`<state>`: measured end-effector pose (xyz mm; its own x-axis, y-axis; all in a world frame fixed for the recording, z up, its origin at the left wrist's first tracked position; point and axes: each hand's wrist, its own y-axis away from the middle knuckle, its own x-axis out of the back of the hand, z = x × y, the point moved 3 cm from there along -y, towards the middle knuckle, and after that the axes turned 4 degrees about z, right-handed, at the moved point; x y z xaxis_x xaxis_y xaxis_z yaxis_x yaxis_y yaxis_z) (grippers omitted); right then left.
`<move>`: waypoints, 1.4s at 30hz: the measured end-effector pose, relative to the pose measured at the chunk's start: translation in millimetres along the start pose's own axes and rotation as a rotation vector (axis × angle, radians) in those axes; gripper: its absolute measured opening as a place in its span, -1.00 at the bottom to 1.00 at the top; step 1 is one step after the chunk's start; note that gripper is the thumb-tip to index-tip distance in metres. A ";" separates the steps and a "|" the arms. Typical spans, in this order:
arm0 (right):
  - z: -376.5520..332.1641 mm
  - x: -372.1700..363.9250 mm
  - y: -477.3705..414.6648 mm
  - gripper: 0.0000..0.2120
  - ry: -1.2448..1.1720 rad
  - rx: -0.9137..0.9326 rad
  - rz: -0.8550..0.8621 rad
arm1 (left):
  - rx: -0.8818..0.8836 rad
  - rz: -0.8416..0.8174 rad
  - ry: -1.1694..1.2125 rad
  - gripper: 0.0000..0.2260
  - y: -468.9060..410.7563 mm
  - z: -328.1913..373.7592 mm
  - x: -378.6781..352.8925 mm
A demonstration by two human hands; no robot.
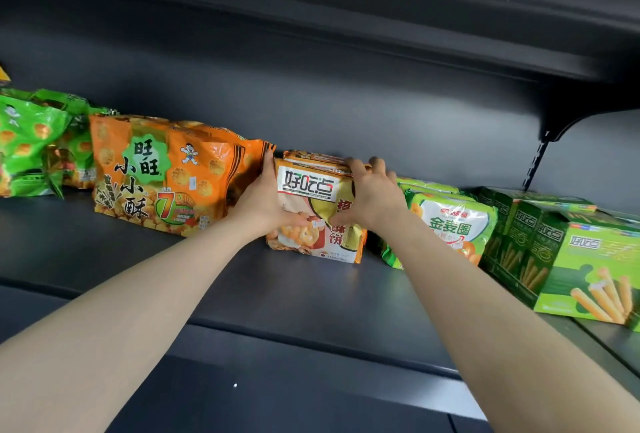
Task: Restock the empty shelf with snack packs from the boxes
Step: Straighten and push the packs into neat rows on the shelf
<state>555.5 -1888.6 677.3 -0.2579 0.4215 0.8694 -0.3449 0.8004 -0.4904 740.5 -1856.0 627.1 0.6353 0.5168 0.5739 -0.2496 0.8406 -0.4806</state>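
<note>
Both hands, left hand (266, 204) and right hand (372, 197), press their fingers around the cookie pack (317, 211) mid-shelf (294, 294). Bags left of it, boxes right; front looks bare, so more needed.

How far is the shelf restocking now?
Done: green bags, orange bags, green-white packs and green boxes stand in a row. In hand: left hand and right hand grip the biscuit packs. Left: the shelf front is bare; no supply boxes visible.
</note>
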 end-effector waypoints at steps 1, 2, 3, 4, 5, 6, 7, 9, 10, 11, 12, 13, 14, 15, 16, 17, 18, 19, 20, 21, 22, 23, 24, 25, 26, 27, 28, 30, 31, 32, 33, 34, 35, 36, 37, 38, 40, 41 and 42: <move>-6.9 -4.3 9.9 0.05 0.081 0.032 0.068 | -0.035 0.070 -0.015 0.28 8.3 3.7 3.2; -13.3 -11.7 21.3 0.06 0.135 0.088 0.138 | -0.089 0.119 -0.040 0.28 16.5 6.6 5.6; -17.4 -20.2 32.3 0.10 0.171 0.144 0.200 | -0.149 0.130 -0.085 0.27 23.5 8.6 7.0; -17.6 -28.8 40.6 0.18 0.199 0.181 0.249 | -0.193 0.105 -0.149 0.27 29.3 10.2 7.1; -14.9 -36.0 45.5 0.26 0.224 0.202 0.282 | -0.220 0.063 -0.219 0.26 32.3 10.1 4.8; -10.3 -42.2 47.2 0.31 0.241 0.216 0.293 | -0.236 0.024 -0.279 0.26 34.1 10.1 1.7; -5.8 -46.6 47.2 0.33 0.247 0.233 0.292 | -0.240 -0.005 -0.320 0.25 34.6 9.9 -2.3; 1.9 -53.0 43.2 0.31 0.241 0.255 0.292 | -0.229 -0.010 -0.369 0.23 33.1 10.7 -10.5; 3.8 -54.0 42.1 0.30 0.240 0.255 0.295 | -0.219 0.004 -0.386 0.21 31.8 10.6 -14.2; 5.4 -56.4 39.8 0.29 0.239 0.250 0.294 | -0.212 0.020 -0.398 0.20 30.2 11.4 -16.9; 6.4 -58.1 37.8 0.28 0.239 0.252 0.293 | -0.205 0.030 -0.414 0.20 28.0 11.5 -19.3; 7.3 -60.1 36.2 0.26 0.234 0.256 0.286 | -0.201 0.034 -0.429 0.19 26.4 11.4 -21.3; 7.6 -61.5 34.7 0.23 0.224 0.265 0.273 | -0.193 0.036 -0.440 0.19 24.6 10.9 -22.9; 8.3 -61.9 33.6 0.21 0.218 0.274 0.263 | -0.189 0.038 -0.452 0.18 23.3 10.4 -23.9; 9.0 -61.1 32.9 0.18 0.220 0.279 0.260 | -0.189 0.038 -0.468 0.18 22.8 10.9 -24.3; 9.3 -60.2 32.9 0.17 0.227 0.280 0.260 | -0.191 0.036 -0.485 0.18 23.1 11.9 -24.3; 9.6 -59.8 33.3 0.16 0.238 0.279 0.257 | -0.192 0.036 -0.499 0.17 24.2 12.7 -24.3; 9.4 -58.2 34.5 0.17 0.250 0.278 0.258 | -0.191 0.039 -0.514 0.17 25.8 13.7 -23.9; 8.8 -56.1 35.7 0.19 0.266 0.276 0.264 | -0.186 0.051 -0.531 0.17 27.6 14.6 -22.7; 7.6 -53.8 36.7 0.21 0.289 0.272 0.266 | -0.181 0.069 -0.552 0.18 29.4 15.2 -21.5; 6.2 -50.7 37.5 0.23 0.308 0.262 0.261 | -0.181 0.089 -0.572 0.18 31.8 16.3 -19.9; 4.9 -47.4 38.9 0.22 0.321 0.246 0.261 | -0.186 0.106 -0.592 0.17 34.2 17.1 -18.4; 3.3 -43.2 41.2 0.21 0.328 0.224 0.273 | -0.196 0.116 -0.615 0.14 37.2 18.7 -15.4; 0.5 -38.3 45.1 0.19 0.328 0.195 0.282 | -0.205 0.115 -0.634 0.10 40.9 20.2 -10.8; -4.0 -32.1 50.4 0.16 0.326 0.172 0.286 | -0.213 0.106 -0.646 0.07 45.5 20.9 -4.4; -9.6 -26.9 55.7 0.11 0.320 0.162 0.285 | -0.224 0.093 -0.650 0.04 51.0 21.1 4.3; -17.3 -21.5 62.1 0.06 0.308 0.159 0.276 | -0.241 0.084 -0.647 0.00 58.2 20.5 15.4; -36.9 -7.6 78.1 -0.01 0.270 0.146 0.268 | -0.291 0.079 -0.630 -0.11 76.4 16.5 41.2; -48.2 -0.1 87.5 -0.02 0.254 0.129 0.287 | -0.318 0.069 -0.625 -0.17 87.1 12.5 55.1; -60.4 6.2 95.8 -0.02 0.241 0.107 0.304 | -0.347 0.064 -0.624 -0.22 97.8 8.2 70.4; -74.1 11.3 104.0 -0.04 0.238 0.097 0.308 | -0.377 0.065 -0.627 -0.26 108.2 1.7 85.4; -88.9 14.1 112.2 -0.05 0.243 0.093 0.306 | -0.411 0.066 -0.636 -0.31 118.5 -5.3 101.1; -104.0 16.1 119.2 -0.07 0.256 0.094 0.306 | -0.444 0.065 -0.651 -0.36 127.1 -12.7 116.5; -119.1 18.1 124.9 -0.09 0.273 0.097 0.320 | -0.470 0.069 -0.662 -0.41 134.0 -20.5 131.9; -133.9 19.2 129.1 -0.12 0.290 0.101 0.344 | -0.490 0.078 -0.669 -0.46 138.9 -28.1 147.4; -148.4 20.2 132.4 -0.13 0.308 0.106 0.373 | -0.505 0.086 -0.679 -0.50 141.7 -35.7 162.1; -173.2 19.7 135.4 -0.13 0.319 0.113 0.406 | -0.516 0.091 -0.701 -0.53 143.1 -51.3 187.0; -184.3 18.7 134.8 -0.14 0.310 0.120 0.419 | -0.511 0.094 -0.708 -0.52 141.6 -59.5 198.7; -194.3 17.3 132.6 -0.16 0.303 0.136 0.436 | -0.501 0.101 -0.710 -0.51 139.1 -67.8 209.6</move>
<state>680.6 -1692.3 639.2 -0.1385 0.8221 0.5522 -0.3832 0.4696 -0.7954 888.5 -1641.7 635.6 -0.0194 0.7036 0.7103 0.1763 0.7017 -0.6903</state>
